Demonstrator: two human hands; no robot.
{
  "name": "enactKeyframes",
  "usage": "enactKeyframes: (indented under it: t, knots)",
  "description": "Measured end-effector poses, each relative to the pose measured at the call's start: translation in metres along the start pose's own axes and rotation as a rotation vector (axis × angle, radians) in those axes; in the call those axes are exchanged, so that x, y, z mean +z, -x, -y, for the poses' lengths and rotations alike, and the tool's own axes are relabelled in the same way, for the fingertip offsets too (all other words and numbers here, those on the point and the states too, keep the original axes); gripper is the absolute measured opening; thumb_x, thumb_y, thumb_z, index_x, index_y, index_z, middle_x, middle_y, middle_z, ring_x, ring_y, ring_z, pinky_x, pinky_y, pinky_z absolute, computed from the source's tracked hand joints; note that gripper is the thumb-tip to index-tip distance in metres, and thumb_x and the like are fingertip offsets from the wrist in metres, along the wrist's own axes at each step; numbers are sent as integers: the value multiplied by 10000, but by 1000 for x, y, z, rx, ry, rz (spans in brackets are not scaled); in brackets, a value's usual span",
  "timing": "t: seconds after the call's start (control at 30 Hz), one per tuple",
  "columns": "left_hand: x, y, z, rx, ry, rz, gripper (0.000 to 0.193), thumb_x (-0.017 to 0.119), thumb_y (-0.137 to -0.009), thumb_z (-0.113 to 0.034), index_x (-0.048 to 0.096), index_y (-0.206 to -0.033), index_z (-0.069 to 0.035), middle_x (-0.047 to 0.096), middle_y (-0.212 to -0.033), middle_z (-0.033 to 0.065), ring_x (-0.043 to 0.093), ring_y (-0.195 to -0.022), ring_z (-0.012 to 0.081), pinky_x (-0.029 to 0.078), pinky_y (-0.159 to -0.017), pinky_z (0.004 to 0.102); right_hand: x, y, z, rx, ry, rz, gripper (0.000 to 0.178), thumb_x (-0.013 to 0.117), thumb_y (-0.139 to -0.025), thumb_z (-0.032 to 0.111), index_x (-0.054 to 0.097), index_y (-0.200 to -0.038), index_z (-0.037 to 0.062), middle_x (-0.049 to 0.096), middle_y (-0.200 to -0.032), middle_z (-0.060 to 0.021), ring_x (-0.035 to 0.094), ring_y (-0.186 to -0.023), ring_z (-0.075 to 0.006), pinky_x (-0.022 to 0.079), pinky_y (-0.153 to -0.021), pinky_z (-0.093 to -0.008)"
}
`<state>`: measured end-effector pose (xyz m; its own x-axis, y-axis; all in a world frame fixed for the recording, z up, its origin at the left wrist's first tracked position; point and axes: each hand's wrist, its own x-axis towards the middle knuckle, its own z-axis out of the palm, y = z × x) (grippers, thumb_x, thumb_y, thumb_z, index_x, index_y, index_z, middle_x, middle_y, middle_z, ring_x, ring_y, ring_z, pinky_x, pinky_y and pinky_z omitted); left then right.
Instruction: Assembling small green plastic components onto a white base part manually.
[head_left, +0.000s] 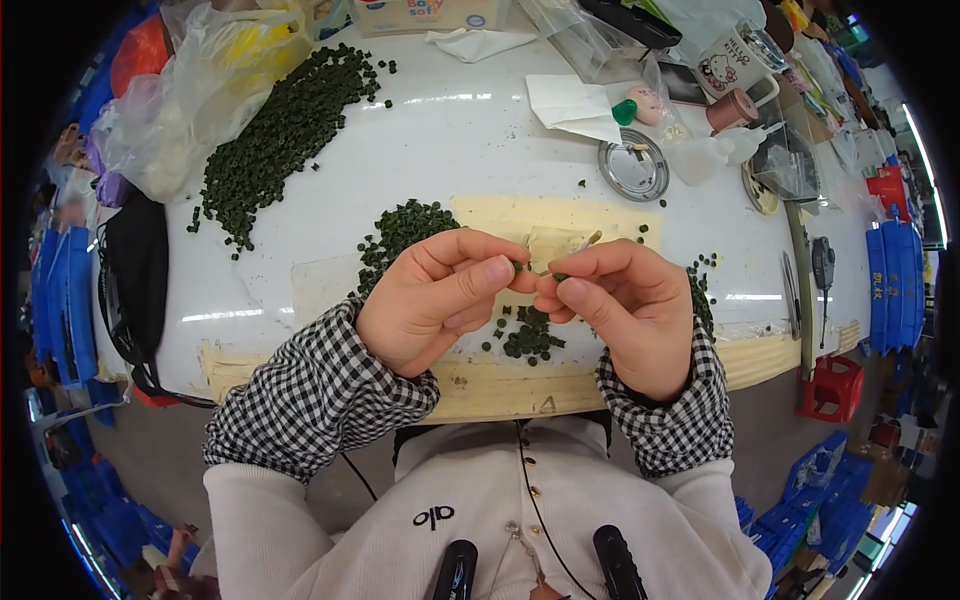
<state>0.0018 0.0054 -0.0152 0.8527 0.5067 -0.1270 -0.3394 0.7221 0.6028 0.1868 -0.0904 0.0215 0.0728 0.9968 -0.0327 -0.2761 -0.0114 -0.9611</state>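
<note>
Over the table's near edge, both hands meet with their fingertips almost together. Thumb and forefinger of my left hand (435, 295) are closed on a small dark green piece (517, 267). My right hand (635, 310) pinches another small dark green piece (560, 277). A thin stick with a tan tip (594, 239) shows just above the right fingers; I cannot tell whether they hold it. Below the fingertips lies a loose cluster of green pieces (530, 338). A mid-sized heap of them (408, 225) sits beyond my left hand, partly hidden by it.
A large heap of green pieces (285, 135) spreads at the far left, beside plastic bags (160, 150) and a black cloth item (135, 280). Farther right are a round metal lid (633, 170), a white mug (735, 65), tweezers (790, 290) and a dark-handled tool (823, 265).
</note>
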Motion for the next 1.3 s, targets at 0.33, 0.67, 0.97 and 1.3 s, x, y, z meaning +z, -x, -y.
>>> enactKeyframes:
  t: [0.33,0.67,0.97,1.3]
  knots:
    - [3,3,0,-36,-49,-14,159,597,-926,-61,657,-1066,-18,683,-880,62,397,-560,20,302,-486,180,5,-6,-3,-456,642,-37,132,685,-788,-53,660,-910,-11,645,-852,-105,627,-724,-166,498,-664,-254]
    - [5,3,1,12,-170,-87,127,652,-887,-55,685,-1004,-17,682,-835,30,393,-562,17,296,-485,179,7,-4,-4,-471,704,-57,155,686,-781,-67,657,-924,-15,656,-847,-117,655,-738,-182,519,-660,-260]
    - [3,3,1,9,-108,-99,128,638,-905,-78,679,-1009,-15,683,-839,34,380,-534,15,284,-471,181,8,-4,-3,-532,773,-35,185,690,-780,-68,667,-955,-16,668,-856,-125,671,-748,-193,530,-665,-263]
    - [5,3,-1,41,-216,-148,124,651,-901,-95,678,-986,-9,687,-857,43,404,-560,7,302,-480,172,7,-4,-6,-512,767,-28,189,701,-776,-63,677,-958,-17,675,-876,-124,671,-732,-183,538,-647,-250]
